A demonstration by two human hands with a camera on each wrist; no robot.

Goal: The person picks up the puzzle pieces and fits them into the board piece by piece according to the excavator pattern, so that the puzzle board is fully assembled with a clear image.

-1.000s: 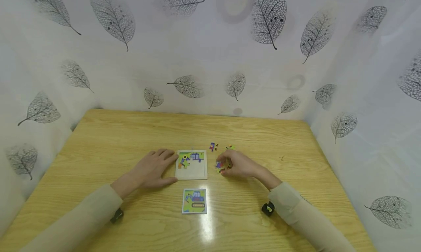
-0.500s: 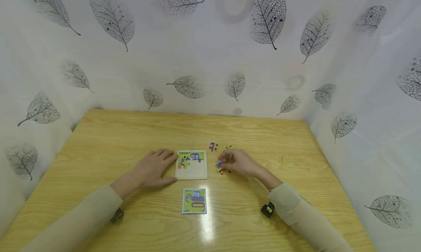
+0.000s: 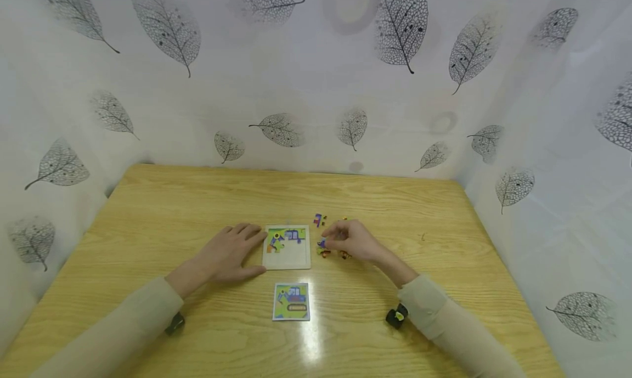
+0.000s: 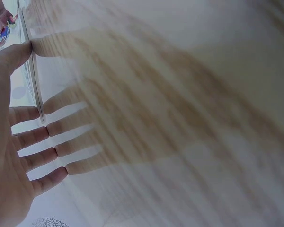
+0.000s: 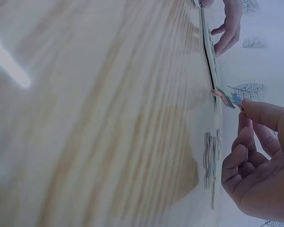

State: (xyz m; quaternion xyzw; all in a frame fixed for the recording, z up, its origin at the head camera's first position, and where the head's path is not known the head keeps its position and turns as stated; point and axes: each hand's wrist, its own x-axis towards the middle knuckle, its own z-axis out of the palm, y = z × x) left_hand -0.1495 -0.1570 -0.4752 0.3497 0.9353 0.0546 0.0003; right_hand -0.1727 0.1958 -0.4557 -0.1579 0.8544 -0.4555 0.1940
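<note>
My left hand (image 3: 229, 254) lies with fingers spread at the left edge of a square puzzle tray (image 3: 298, 259), thumb and fingertips against its frame. Several pieces fill the tray's upper left and top; bare backing shows at the lower right. In the right wrist view, my right hand (image 5: 262, 156) pinches a jigsaw piece (image 5: 226, 98) between thumb and fingers, tilted above the table. It carries blue, green and red print. In the head view this hand is just right of the tray, its fingertips partly covering the piece.
Loose jigsaw pieces (image 3: 318, 220) lie beyond the tray's right side, and more pieces (image 3: 344, 254) lie under the right hand. A square picture card (image 3: 291, 302) showing a digger lies in front of the tray. Leaf-patterned white curtain (image 3: 296, 92) surrounds the wooden table (image 3: 197, 197).
My right hand has closed its fingers on the jigsaw piece, lifted it from the loose ones and moved slightly left toward the tray. The left hand stays in place.
</note>
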